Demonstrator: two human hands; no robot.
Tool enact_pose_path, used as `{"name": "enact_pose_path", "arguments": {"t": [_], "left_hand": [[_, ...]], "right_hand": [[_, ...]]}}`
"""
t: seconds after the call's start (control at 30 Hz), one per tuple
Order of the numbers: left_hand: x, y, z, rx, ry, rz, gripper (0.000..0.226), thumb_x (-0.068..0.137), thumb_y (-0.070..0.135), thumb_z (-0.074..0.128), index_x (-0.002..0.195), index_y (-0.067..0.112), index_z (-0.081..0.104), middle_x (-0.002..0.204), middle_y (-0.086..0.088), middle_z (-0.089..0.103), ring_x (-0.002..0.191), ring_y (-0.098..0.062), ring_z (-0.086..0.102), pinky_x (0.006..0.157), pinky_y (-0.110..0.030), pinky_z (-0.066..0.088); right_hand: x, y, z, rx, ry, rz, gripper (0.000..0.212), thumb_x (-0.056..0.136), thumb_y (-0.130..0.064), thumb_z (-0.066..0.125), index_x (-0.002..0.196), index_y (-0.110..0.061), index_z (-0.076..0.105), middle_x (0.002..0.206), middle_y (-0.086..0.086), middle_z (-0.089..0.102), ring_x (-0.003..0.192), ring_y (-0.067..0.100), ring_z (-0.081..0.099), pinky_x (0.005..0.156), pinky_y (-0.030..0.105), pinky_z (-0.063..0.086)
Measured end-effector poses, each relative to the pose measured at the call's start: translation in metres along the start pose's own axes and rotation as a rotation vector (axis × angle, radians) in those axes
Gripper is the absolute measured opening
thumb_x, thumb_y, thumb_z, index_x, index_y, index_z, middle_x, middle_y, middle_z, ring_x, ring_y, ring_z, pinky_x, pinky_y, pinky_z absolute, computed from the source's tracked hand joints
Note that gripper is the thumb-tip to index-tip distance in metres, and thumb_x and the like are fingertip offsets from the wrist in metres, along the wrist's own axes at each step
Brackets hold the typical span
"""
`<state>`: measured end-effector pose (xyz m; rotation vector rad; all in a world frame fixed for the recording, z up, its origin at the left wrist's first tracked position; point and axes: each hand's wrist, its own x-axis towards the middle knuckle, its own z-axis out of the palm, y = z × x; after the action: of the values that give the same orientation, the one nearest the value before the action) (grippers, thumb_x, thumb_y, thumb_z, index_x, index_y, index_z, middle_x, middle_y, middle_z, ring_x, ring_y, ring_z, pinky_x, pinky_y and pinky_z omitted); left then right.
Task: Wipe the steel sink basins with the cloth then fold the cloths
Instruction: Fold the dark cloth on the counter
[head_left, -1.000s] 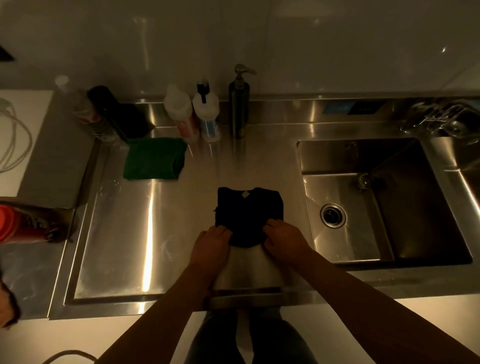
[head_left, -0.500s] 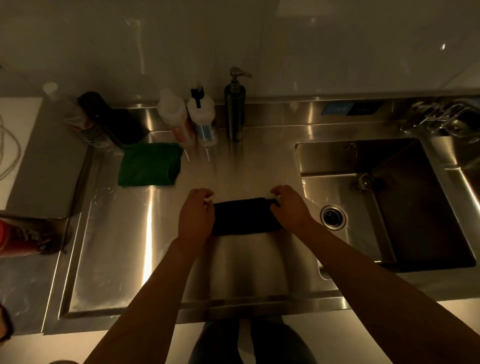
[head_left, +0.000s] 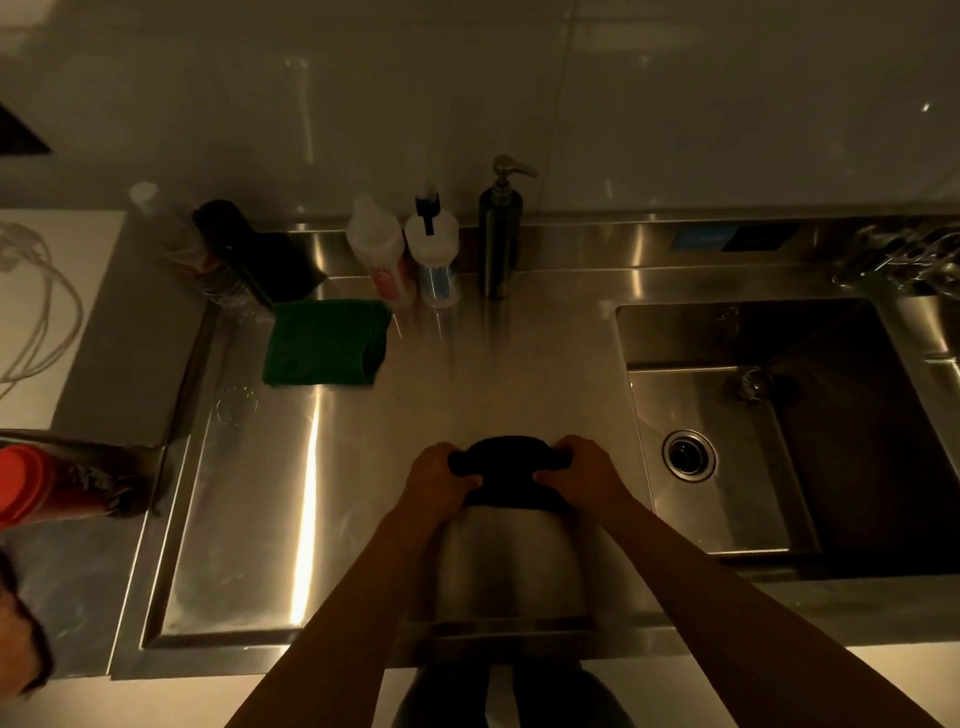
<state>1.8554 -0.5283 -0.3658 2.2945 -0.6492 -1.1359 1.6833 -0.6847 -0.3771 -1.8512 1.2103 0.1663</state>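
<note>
Currently both hands grip one dark cloth (head_left: 506, 470) on the steel desk (head_left: 363, 467), near the middle of its front half and just left of the sink basin (head_left: 727, 467). Left hand (head_left: 441, 480) is closed on the cloth's left end, fingers curled over the top; right hand (head_left: 584, 478) is closed on the right end in the same way. The hands sit side by side with the cloth bunched between them; only its middle strip shows, a rounded hump at the far edge and a straighter near edge. Whether the cloth touches the desk or is lifted slightly cannot be told. Both forearms run in from the front edge of the desk.

Green cloth (head_left: 324, 343) lies folded flat toward the back left part of the desk, well apart from the hands. Behind it, along the back edge: a dark object (head_left: 254, 249), two white bottles (head_left: 402, 254) standing just beside each other, and a steel pump dispenser (head_left: 498, 228) upright to their right.

Sink basin occupies the right part of the steel surface; its round drain (head_left: 688, 454) is near the basin's left wall, close to the right hand but separated by the basin rim. A red-capped container (head_left: 47, 483) lies at the left edge of view, off the steel surface.

Lighting is dim; cloth texture and fold count are not readable.
</note>
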Motion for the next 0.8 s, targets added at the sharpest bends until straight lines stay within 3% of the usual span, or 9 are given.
{"name": "enact_pose_path", "arguments": {"t": [0.1,0.23,0.37,0.47,0.53,0.63,0.7,0.8], "left_hand": [[0.004,-0.007,-0.011,-0.061,0.048,0.011,0.030,0.088,0.008,0.078,0.113,0.003,0.061,0.107,-0.012,0.067,0.094,-0.021,0.061,0.060,-0.010,0.042],[0.005,-0.011,-0.031,-0.167,0.127,0.023,0.029,0.090,0.009,0.075,0.106,0.015,0.052,0.090,0.005,0.059,0.083,-0.014,0.059,0.058,-0.010,0.042],[0.010,-0.016,-0.076,-0.251,0.214,0.008,0.034,0.089,0.010,0.076,0.119,0.012,0.058,0.104,-0.008,0.066,0.091,-0.024,0.066,0.075,-0.030,0.052],[0.014,-0.021,-0.120,-0.287,0.304,0.019,0.041,0.089,0.009,0.078,0.126,0.008,0.060,0.107,-0.009,0.065,0.093,-0.025,0.065,0.068,-0.024,0.051],[0.019,-0.024,-0.151,-0.251,0.375,0.037,0.043,0.089,0.012,0.078,0.128,0.007,0.060,0.110,-0.008,0.064,0.097,-0.023,0.062,0.069,-0.024,0.047],[0.032,-0.029,-0.195,-0.232,0.458,0.048,0.045,0.092,0.011,0.075,0.133,0.005,0.059,0.123,-0.015,0.066,0.108,-0.028,0.063,0.091,-0.038,0.052],[0.040,-0.033,-0.220,-0.230,0.489,0.051,0.042,0.094,0.010,0.071,0.134,0.005,0.057,0.122,-0.015,0.065,0.108,-0.028,0.064,0.086,-0.034,0.052],[0.054,-0.038,-0.251,-0.215,0.507,0.063,0.038,0.097,0.010,0.067,0.134,0.006,0.057,0.112,-0.008,0.062,0.097,-0.020,0.062,0.066,-0.015,0.044]], "right_hand": [[0.003,-0.010,-0.003,-0.008,-0.039,-0.020,0.029,0.075,-0.026,0.085,0.095,-0.021,0.064,0.095,-0.005,0.062,0.083,0.007,0.058,0.061,0.011,0.037],[0.008,-0.038,-0.003,0.017,-0.064,-0.064,0.032,0.078,-0.024,0.083,0.101,-0.016,0.064,0.091,-0.006,0.061,0.077,0.004,0.056,0.061,0.013,0.039],[0.018,-0.086,0.002,0.170,-0.086,-0.065,0.032,0.077,-0.015,0.085,0.101,-0.015,0.064,0.090,0.002,0.068,0.078,0.014,0.066,0.061,0.020,0.048],[0.029,-0.130,0.008,0.236,-0.095,-0.114,0.032,0.079,-0.008,0.081,0.107,-0.012,0.066,0.095,0.005,0.069,0.087,0.023,0.070,0.069,0.025,0.054],[0.038,-0.162,0.016,0.269,-0.092,-0.152,0.031,0.081,-0.007,0.079,0.108,-0.014,0.065,0.095,0.001,0.067,0.084,0.017,0.069,0.064,0.018,0.053],[0.052,-0.210,0.031,0.259,-0.075,-0.233,0.031,0.082,-0.012,0.079,0.108,-0.019,0.063,0.095,-0.007,0.064,0.081,0.007,0.063,0.062,0.011,0.048],[0.065,-0.237,0.042,0.249,-0.067,-0.279,0.036,0.082,-0.015,0.079,0.115,-0.015,0.064,0.106,-0.001,0.065,0.093,0.014,0.064,0.073,0.019,0.049],[0.085,-0.268,0.057,0.298,-0.072,-0.258,0.038,0.083,-0.014,0.079,0.116,-0.020,0.061,0.118,0.001,0.061,0.099,0.014,0.061,0.070,0.018,0.046]]}}
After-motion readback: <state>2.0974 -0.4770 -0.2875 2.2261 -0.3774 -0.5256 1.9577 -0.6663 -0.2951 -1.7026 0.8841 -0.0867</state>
